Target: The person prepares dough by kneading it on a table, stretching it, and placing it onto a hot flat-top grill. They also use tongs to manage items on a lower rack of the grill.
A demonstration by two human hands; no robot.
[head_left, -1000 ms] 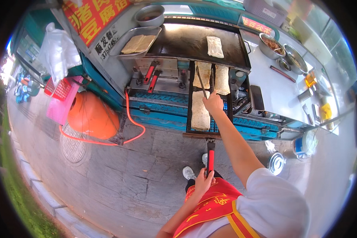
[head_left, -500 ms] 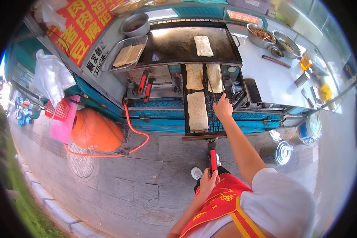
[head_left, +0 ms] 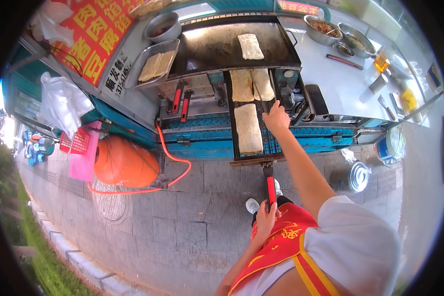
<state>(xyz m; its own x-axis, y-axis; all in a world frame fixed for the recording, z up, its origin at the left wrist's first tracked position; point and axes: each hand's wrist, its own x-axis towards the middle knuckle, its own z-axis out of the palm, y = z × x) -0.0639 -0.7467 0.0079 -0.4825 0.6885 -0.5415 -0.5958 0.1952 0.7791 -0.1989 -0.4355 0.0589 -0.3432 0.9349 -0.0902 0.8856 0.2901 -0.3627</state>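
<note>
My left hand (head_left: 267, 218) is closed around the red-and-black handle (head_left: 271, 190) of a pulled-out grill rack (head_left: 270, 146). Three flat rectangular breads lie on this rack: a near one (head_left: 248, 129), a far left one (head_left: 241, 85) and a far right one (head_left: 264, 86). In my right hand (head_left: 277, 118) are thin metal tongs (head_left: 260, 96), reaching to the far right bread. Their tips are hard to make out. The two far breads lie side by side, touching or nearly so. Another pale flatbread (head_left: 250, 47) rests on the griddle (head_left: 207, 49) above.
Left of the griddle stand a wire tray (head_left: 170, 68) with flatbreads and a grey metal bowl (head_left: 164, 28). Filling bowls (head_left: 323, 30) and a rolling pin (head_left: 344, 61) are on the right counter; a phone (head_left: 315, 100) lies by the rack. Below left is an orange gas cylinder (head_left: 126, 160) with a hose.
The far right bread has shifted left, closing the gap beside the far left one. My right hand has moved with the tongs. My left hand keeps its hold; the view has shifted slightly.
</note>
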